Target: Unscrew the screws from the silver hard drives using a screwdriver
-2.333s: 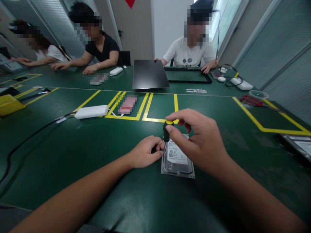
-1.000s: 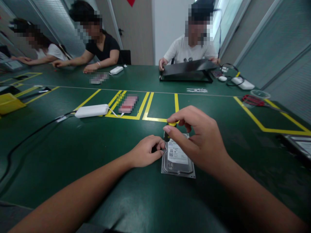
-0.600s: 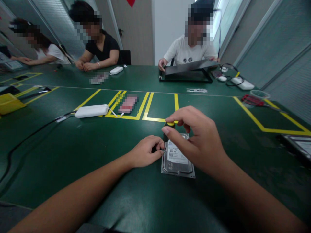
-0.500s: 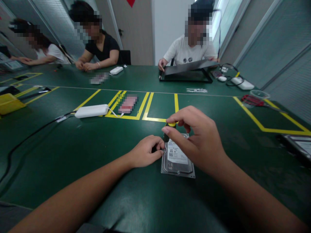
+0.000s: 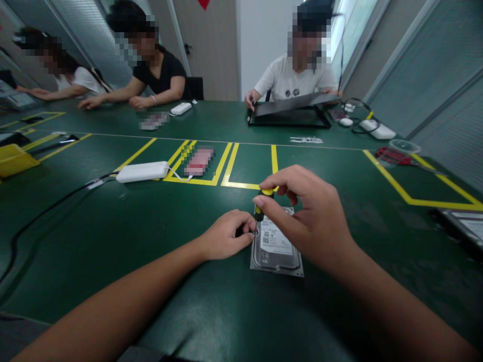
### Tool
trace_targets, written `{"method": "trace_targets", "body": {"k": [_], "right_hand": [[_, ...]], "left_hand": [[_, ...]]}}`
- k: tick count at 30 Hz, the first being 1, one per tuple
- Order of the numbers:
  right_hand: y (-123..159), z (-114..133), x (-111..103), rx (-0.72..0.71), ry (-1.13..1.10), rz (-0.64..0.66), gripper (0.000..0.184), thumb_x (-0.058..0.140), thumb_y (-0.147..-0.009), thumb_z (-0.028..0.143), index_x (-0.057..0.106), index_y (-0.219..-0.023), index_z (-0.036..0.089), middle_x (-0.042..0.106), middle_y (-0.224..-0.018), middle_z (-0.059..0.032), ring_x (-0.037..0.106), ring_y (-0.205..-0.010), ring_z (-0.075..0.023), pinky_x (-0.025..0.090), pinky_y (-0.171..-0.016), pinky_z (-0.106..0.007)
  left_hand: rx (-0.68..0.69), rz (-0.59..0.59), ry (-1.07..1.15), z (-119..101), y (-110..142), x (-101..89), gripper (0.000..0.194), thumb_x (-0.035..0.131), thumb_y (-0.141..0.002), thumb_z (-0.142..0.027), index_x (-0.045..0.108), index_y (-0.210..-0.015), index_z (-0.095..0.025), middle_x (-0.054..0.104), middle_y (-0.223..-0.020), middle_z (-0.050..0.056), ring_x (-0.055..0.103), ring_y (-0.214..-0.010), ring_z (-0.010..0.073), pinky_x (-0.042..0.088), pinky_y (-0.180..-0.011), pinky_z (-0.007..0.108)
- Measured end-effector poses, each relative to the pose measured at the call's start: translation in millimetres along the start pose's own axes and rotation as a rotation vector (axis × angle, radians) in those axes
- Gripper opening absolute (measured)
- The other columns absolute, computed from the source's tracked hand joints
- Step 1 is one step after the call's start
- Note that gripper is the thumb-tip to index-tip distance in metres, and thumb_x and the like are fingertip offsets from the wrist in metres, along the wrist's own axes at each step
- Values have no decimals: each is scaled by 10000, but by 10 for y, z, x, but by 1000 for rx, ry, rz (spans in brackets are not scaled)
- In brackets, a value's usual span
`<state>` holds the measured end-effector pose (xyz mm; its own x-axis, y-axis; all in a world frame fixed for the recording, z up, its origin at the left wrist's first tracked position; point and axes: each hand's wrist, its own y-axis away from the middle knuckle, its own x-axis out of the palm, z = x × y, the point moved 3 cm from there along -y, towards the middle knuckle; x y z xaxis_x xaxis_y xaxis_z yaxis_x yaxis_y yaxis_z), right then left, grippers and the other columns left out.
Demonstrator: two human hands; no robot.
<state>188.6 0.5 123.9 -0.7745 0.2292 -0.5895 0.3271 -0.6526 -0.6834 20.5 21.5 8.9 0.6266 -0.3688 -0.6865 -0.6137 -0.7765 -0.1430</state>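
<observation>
A silver hard drive with a white label lies flat on the green table in front of me. My right hand pinches the yellow-and-black handle of a small screwdriver, thumb on one side and fingers at its top. The screwdriver stands nearly upright over the drive's left edge, its tip hidden by my fingers. My left hand rests at that same edge, thumb and fingertips curled together beside the screwdriver's lower end; whether they grip the drive or the shaft, I cannot tell.
Left of the drive lies a white power bank with a black cable, joined to a pink phone. Another drive-like device sits at the right edge, below red-handled tools. Across the table, a person holds a dark panel; two others sit left.
My hands and the hard drive stay almost in place; the screwdriver handle has turned slightly in my right fingers. Across the table, the person in black has stretched one arm leftward.
</observation>
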Motion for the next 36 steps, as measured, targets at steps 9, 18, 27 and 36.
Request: {"method": "trace_targets", "body": {"k": [9, 18, 27, 36], "right_hand": [[-7, 6, 2, -4, -7, 0, 88, 663, -857, 215, 660, -923, 158, 668, -893, -33, 576, -816, -142, 436, -677, -285], [-3, 11, -9, 0, 9, 20, 119, 631, -853, 155, 669, -966, 146, 690, -904, -24, 584, -781, -125, 446, -703, -281], [5, 3, -5, -5, 24, 15, 114, 658, -850, 178, 660, -961, 155, 674, -887, -17, 574, -782, -128, 440, -695, -282], [-2, -8, 4, -8, 6, 21, 112, 664, -863, 228, 662, -942, 148, 658, -901, -34, 572, -827, -141, 435, -690, -282]], "left_hand": [[9, -10, 4, 19, -6, 3, 54, 582, -839, -215, 544, -863, -185, 573, -812, -9, 518, -776, 165, 394, -744, 296], [12, -18, -6, 19, -1, 9, 50, 582, -833, -210, 543, -849, -186, 572, -793, -12, 514, -774, 164, 391, -742, 293], [4, -10, -3, 6, -6, 6, 46, 587, -830, -195, 552, -856, -180, 578, -805, -9, 519, -779, 164, 393, -743, 295], [4, -17, -9, 12, -1, 6, 51, 591, -835, -199, 546, -849, -181, 564, -796, -14, 510, -765, 157, 390, -731, 292]]}}
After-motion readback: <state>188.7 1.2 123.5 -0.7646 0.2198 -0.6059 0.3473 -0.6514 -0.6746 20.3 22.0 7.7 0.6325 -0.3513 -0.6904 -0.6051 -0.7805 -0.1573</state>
